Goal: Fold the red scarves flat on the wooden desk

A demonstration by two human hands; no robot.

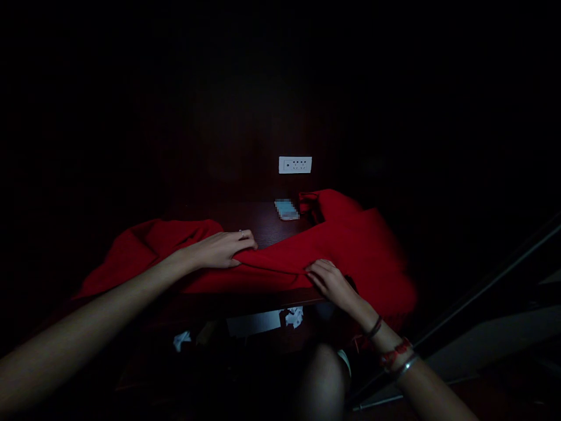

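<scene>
A large red cloth [346, 245] lies spread over a dark table [258, 225] in a very dim room. My left hand [221, 248], with a ring on one finger, rests on the cloth near its middle fold, its fingers curled over the fabric edge. My right hand [331, 280] presses and pinches the cloth near the table's front edge; bracelets sit on that wrist. The cloth's right part hangs off the table and looks blurred.
A small pale object [286, 209] lies on the table behind the cloth. A white wall socket plate [295, 165] sits on the dark wall above it. Crumpled white paper [293, 316] lies on the floor under the table. A dark slanted bar [482, 286] crosses at right.
</scene>
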